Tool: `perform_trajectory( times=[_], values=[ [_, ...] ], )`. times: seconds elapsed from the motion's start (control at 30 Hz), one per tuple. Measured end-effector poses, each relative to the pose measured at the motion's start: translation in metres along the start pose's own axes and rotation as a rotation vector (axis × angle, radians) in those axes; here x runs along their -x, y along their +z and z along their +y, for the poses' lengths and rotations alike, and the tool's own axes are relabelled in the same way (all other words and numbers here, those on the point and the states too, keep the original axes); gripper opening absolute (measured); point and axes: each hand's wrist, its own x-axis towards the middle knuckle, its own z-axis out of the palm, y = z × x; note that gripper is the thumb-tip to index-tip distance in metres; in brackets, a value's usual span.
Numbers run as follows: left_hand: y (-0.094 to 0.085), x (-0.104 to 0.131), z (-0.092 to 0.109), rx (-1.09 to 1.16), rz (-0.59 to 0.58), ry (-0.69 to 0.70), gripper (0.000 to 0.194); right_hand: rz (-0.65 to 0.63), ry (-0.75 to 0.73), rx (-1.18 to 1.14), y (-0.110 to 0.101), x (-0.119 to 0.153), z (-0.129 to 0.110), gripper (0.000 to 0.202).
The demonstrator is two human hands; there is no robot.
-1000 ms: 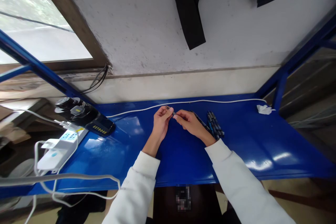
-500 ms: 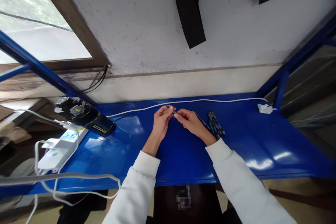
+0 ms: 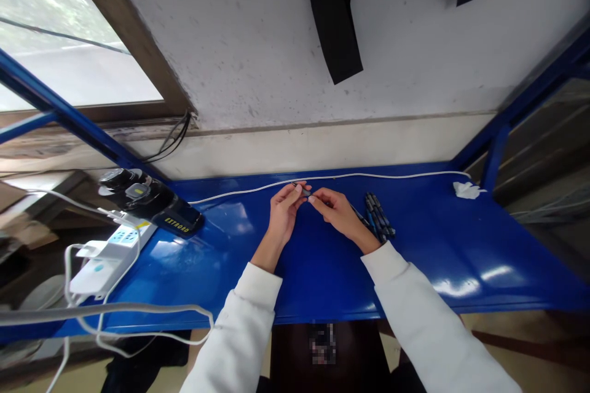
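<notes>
My left hand [image 3: 283,212] is closed in a pinch above the middle of the blue table. A thin dark pen [image 3: 306,192] shows between its thumb and fingers, its far end mostly covered by them. Just to the right, my right hand [image 3: 335,212] is closed too, its thumb and index fingertips at the pen's near end. What lies inside the right-hand fingers is largely hidden. Beyond the right wrist lies a small bundle of dark pens [image 3: 378,216], some with blue parts. Another slim dark pen shape is partly covered by that hand.
A white cable [image 3: 396,177] runs along the back of the blue table [image 3: 318,276]. At the left are a black device marked EXTRORD [image 3: 170,216] and a white power strip [image 3: 108,258] with looping cords. Crumpled white tissue [image 3: 466,190] lies at the back right.
The fingertips have shifted slightly around the pen, and the left-hand fingers now extend a little further over it. Both hands stay in nearly the same place.
</notes>
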Motion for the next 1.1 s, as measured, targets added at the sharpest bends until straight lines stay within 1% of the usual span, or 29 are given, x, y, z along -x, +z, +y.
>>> perform_trajectory(
  times=[0.13,0.27,0.4,0.53,0.63,0.73,0.83,0.93,1.0,1.1],
  values=[
    [-0.003,-0.002,0.001,0.04,0.083,0.029,0.029,0.0,-0.001,0.021,0.0,0.0,0.0,0.041],
    [-0.01,-0.007,0.007,0.128,0.12,0.03,0.033,-0.001,0.014,0.013,0.0,0.001,-0.001,0.041],
    [-0.02,-0.011,0.017,0.287,0.168,0.032,0.023,0.002,0.032,-0.011,0.0,0.001,-0.003,0.04],
    [-0.03,-0.014,0.026,0.457,0.26,0.049,0.013,0.016,0.023,-0.021,-0.001,0.001,-0.001,0.04],
    [-0.032,-0.014,0.028,0.491,0.306,0.052,0.012,0.02,0.025,-0.019,-0.001,0.002,0.001,0.041],
    [-0.028,-0.013,0.025,0.436,0.275,0.036,0.014,0.016,0.031,-0.024,-0.001,0.002,0.0,0.039],
    [-0.022,-0.01,0.02,0.359,0.204,0.011,0.02,0.013,0.034,-0.027,0.0,0.003,-0.001,0.037],
    [-0.016,-0.008,0.017,0.288,0.137,-0.001,0.029,0.012,0.033,-0.022,0.0,0.002,-0.003,0.034],
    [-0.014,-0.007,0.016,0.259,0.116,-0.002,0.034,0.014,0.028,-0.013,-0.001,0.002,-0.003,0.033],
    [-0.014,-0.007,0.016,0.258,0.118,0.006,0.038,0.013,0.025,-0.002,-0.001,0.001,-0.004,0.032]
  ],
)
